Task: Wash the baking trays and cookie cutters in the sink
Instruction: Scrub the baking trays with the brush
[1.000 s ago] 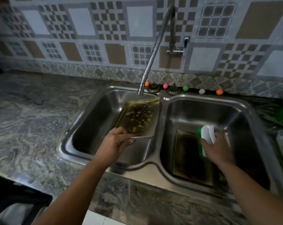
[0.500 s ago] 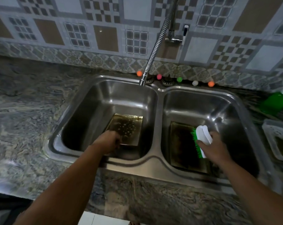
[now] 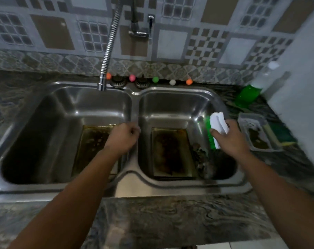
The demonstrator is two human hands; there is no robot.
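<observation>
I look down into a double steel sink [image 3: 132,177] set in a marbled stone desk [image 3: 170,216]. My left hand [image 3: 123,139] hangs over the divider between the two basins, fingers curled into a loose fist; this grip holds nothing that I can see. Under and behind it a greasy baking tray [image 3: 93,146] lies flat on the floor of the left basin, its right part hidden by my forearm. My right hand [image 3: 231,139] is above the right edge of the right basin, its grip closed round a scrub brush [image 3: 218,127] with a white back and green bristles that face left. A second, darker baking tray [image 3: 172,153] lies flat on the floor of the right basin. Just beside its right edge sits a small dark heap of metal pieces [image 3: 199,157], too blurred for me to name. The coiled faucet spout [image 3: 108,49] ends over the back rim of the left basin. Five small coloured balls [image 3: 155,79] line the ledge behind the sink. On the desk to the right stand a clear plastic tub [image 3: 257,135], a green sponge [image 3: 280,133] touching its right side, and a green container [image 3: 248,96] further back.
</observation>
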